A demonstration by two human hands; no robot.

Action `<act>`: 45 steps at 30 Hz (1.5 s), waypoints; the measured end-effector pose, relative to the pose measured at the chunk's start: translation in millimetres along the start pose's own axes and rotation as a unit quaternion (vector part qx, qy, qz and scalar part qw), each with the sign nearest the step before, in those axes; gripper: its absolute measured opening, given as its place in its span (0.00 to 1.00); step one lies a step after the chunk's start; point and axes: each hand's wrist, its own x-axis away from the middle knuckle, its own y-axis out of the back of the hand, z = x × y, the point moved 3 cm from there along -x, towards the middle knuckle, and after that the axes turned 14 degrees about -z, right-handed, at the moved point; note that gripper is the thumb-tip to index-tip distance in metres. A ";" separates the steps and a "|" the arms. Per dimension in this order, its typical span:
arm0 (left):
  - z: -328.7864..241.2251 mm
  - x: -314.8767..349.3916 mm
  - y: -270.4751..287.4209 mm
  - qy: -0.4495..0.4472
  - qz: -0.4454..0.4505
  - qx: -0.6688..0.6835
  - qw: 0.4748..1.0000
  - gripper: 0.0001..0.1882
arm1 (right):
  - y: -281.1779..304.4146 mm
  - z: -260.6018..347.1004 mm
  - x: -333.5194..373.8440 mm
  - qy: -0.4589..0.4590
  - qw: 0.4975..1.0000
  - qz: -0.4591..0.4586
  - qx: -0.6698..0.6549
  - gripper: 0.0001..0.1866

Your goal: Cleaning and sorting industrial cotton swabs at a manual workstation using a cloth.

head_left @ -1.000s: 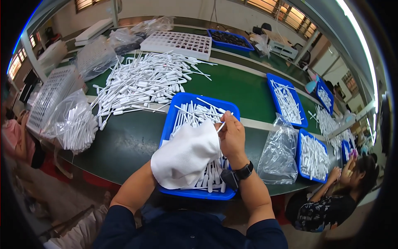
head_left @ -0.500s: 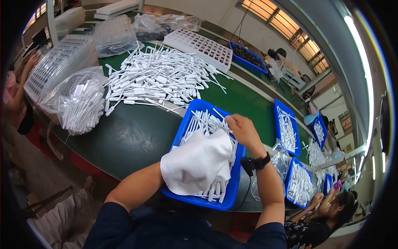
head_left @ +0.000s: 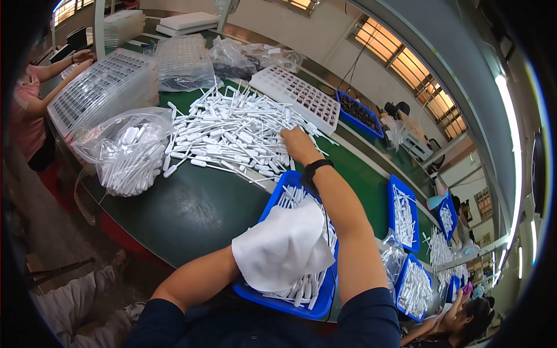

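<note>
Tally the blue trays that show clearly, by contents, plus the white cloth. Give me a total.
White sticks: 4 blue trays (near tray, upper right tray, lower right tray, far right tray)
Dark pieces: 1 blue tray (back tray)
White cloth: 1
Total: 6
Another blue patch at far right shows too little to count.
</note>
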 end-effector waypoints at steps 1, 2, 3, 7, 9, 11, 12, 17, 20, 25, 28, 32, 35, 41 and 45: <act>-1.6 -0.3 0.6 -0.018 -0.001 -0.042 0.999 0.09 | 1.1 -0.7 -0.8 0.003 1.000 0.000 0.000 0.10; -3.5 -1.1 0.3 -0.037 -0.001 -0.083 0.996 0.09 | 4.8 -5.8 0.5 -0.009 1.000 0.004 -0.010 0.09; -5.8 -2.4 -0.7 -0.057 0.000 -0.123 0.991 0.09 | 10.3 -13.2 4.1 -0.023 1.000 0.008 -0.019 0.08; -13.2 -21.9 22.4 0.176 0.010 -0.079 0.981 0.09 | 59.2 -11.9 40.0 -0.088 0.995 -0.035 -0.031 0.09; -2.4 -12.2 16.8 0.092 -0.011 -0.142 0.986 0.09 | 109.3 13.2 63.9 -0.171 0.979 -0.059 -0.094 0.09; 6.7 -3.5 10.2 -0.081 -0.062 -0.270 0.958 0.10 | 142.2 31.1 96.6 -0.324 0.903 -0.096 -0.265 0.09; 12.4 -4.4 5.3 -0.082 -0.060 -0.268 0.958 0.10 | 147.1 38.7 116.3 -0.395 0.835 -0.103 -0.369 0.09; 29.1 -10.8 -9.0 -0.038 -0.060 -0.030 0.997 0.13 | 171.5 123.4 189.4 -0.433 0.739 -0.046 -0.513 0.06; 39.0 -2.1 -22.4 -0.011 -0.049 0.065 0.997 0.15 | 170.0 137.0 214.0 -0.449 0.721 -0.057 -0.525 0.07; 48.9 6.0 -4.8 0.156 -0.208 0.123 0.958 0.17 | 166.9 141.8 226.0 -0.441 0.728 -0.083 -0.519 0.09; 31.2 2.3 9.7 0.106 -0.262 0.000 0.959 0.17 | 171.9 150.9 222.5 -0.434 0.739 -0.078 -0.510 0.09; 29.3 13.5 7.6 -0.008 -0.270 -0.125 0.955 0.17 | 173.2 150.3 221.9 -0.424 0.770 -0.086 -0.469 0.11; 34.3 15.4 -1.8 0.063 -0.210 0.022 0.975 0.16 | 170.3 148.0 222.0 -0.437 0.756 -0.101 -0.476 0.11; 38.5 20.8 -27.1 0.205 -0.061 0.310 0.927 0.15 | 178.5 134.8 228.2 -0.453 0.788 -0.114 -0.400 0.10; 22.0 18.5 -36.2 0.252 0.013 0.391 0.885 0.15 | 178.2 115.5 235.0 -0.450 0.722 -0.229 -0.474 0.12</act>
